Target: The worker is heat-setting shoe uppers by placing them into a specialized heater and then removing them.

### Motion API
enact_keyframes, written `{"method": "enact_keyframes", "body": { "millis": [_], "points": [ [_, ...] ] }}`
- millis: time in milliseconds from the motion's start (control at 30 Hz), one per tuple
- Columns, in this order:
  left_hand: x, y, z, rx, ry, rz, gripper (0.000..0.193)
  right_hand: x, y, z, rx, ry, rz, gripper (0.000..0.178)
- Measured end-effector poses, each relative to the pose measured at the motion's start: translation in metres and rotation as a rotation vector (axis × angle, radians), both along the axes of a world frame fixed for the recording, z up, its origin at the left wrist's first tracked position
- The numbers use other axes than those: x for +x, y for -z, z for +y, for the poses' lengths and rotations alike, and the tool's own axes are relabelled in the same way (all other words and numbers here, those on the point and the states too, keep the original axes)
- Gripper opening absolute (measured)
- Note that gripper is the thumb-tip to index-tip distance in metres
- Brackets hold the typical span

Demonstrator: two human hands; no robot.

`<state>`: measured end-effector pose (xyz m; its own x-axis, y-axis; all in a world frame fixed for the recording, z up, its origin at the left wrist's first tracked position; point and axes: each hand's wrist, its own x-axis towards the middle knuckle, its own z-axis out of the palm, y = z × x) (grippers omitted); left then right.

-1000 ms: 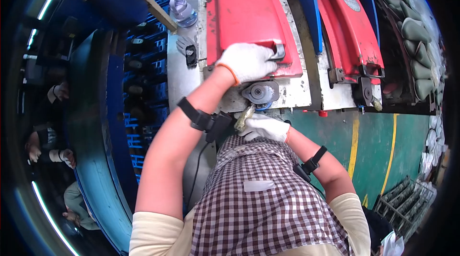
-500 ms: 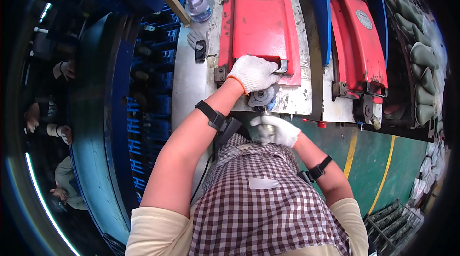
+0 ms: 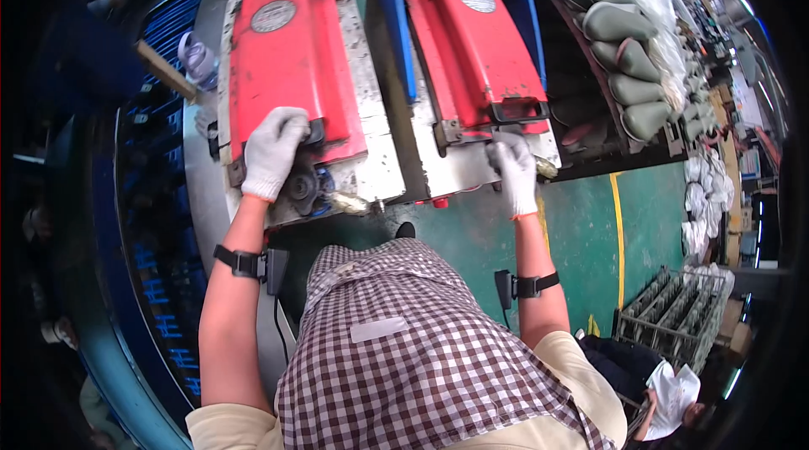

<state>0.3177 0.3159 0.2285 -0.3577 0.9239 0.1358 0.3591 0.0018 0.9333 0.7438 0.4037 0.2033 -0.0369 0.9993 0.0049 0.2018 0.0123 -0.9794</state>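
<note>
My left hand (image 3: 271, 153), in a white knit glove, is at the front edge of the left red machine cover (image 3: 286, 62). Its fingers curl closed at the cover's dark handle (image 3: 315, 131), whose right end shows beside them. Below it sit a round dark clamp part (image 3: 301, 186) and a brass-coloured lever grip (image 3: 350, 202). Also gloved, my right hand (image 3: 515, 170) is at the front of the right red cover (image 3: 484, 37), just under its black handle (image 3: 519, 111). Its fingers are blurred, and the clamp there is mostly hidden. Another brass-coloured grip (image 3: 546, 168) shows beside that hand.
Blue panels (image 3: 393, 20) flank the right machine. Grey-green boot-shaped pieces (image 3: 632, 62) fill a rack at right. A clear bottle (image 3: 198, 58) stands left of the machines. A metal rack cart (image 3: 666, 315) and a person (image 3: 670, 399) are at lower right.
The view has shifted right. My right hand has left the left machine's lever and moved across to the right machine's front. My left hand remains at the left cover's handle.
</note>
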Motion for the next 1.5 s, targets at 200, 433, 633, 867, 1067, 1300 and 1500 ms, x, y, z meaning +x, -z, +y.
{"method": "enact_keyframes", "body": {
  "millis": [200,433,633,867,1067,1300,1500],
  "points": [
    [0.098,-0.022,0.019,0.138,0.039,-0.143,0.018,0.126,0.010,0.049,0.146,0.250,-0.845,0.035],
    [0.217,-0.040,0.074,0.229,0.452,0.444,0.037,0.137,0.037,0.014,-0.192,0.308,-0.969,0.059],
    [0.265,-0.039,0.112,0.318,0.619,0.650,0.049,0.099,0.015,-0.057,-0.341,0.099,-0.910,0.051],
    [0.281,-0.052,0.135,0.442,0.600,0.787,0.046,0.084,-0.026,-0.054,-0.332,-0.079,-0.725,0.043],
    [0.274,-0.115,0.172,0.679,0.472,0.623,0.034,0.067,-0.040,0.037,0.205,-0.183,-0.636,0.039],
    [0.273,-0.206,0.233,0.670,0.269,0.686,0.030,0.013,0.017,0.181,0.287,-0.052,-0.955,0.102],
    [0.241,-0.248,0.257,0.828,0.304,0.635,0.024,-0.019,-0.001,0.202,0.054,-0.129,-1.053,0.101]
  ]
}}
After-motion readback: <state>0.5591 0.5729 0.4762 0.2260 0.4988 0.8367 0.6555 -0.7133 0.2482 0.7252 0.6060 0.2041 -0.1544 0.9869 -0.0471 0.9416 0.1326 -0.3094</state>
